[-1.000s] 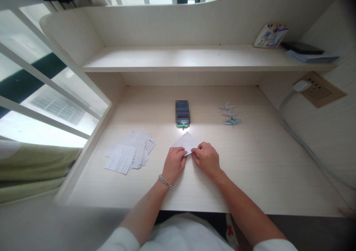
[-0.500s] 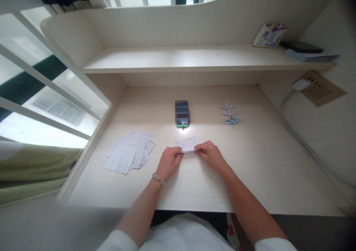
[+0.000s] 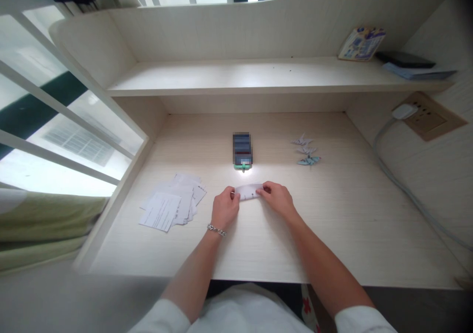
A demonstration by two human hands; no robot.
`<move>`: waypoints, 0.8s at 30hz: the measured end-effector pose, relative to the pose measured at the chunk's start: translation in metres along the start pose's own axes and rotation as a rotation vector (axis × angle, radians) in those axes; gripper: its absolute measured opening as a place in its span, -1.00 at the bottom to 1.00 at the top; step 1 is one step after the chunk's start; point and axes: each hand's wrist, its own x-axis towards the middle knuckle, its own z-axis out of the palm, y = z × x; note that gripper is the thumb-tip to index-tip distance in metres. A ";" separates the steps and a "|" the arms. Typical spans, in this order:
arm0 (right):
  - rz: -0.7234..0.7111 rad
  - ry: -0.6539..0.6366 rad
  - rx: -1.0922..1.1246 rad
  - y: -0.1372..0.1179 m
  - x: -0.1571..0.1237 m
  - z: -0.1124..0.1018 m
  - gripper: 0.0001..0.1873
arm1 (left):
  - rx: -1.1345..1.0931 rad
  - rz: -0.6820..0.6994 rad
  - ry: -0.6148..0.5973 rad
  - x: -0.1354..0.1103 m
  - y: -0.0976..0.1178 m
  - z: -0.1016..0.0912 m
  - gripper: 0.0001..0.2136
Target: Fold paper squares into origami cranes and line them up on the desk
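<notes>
A small white sheet of paper, folded over into a narrow strip with some print along its lower edge, is held just in front of the phone. My left hand pinches its left end, fingers closed. At the right end, my right hand grips the paper between thumb and fingers. The phone, with blurred screen and green lower edge, lies beyond the paper, a bright glow at its near end. Several folded paper cranes stand in a column to the right.
Loose printed paper slips lie in a pile to the left. Above the desk runs a shelf with a colourful box and a dark flat object. A grey cable hangs from the wall socket at right.
The far part of the paper has come up and over toward me, so the sheet now shows as a narrow strip. Both hands have shifted slightly away from me.
</notes>
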 end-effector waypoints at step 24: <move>0.235 -0.031 -0.105 -0.018 0.006 -0.005 -0.72 | 0.074 -0.158 0.069 0.007 0.005 0.005 -0.79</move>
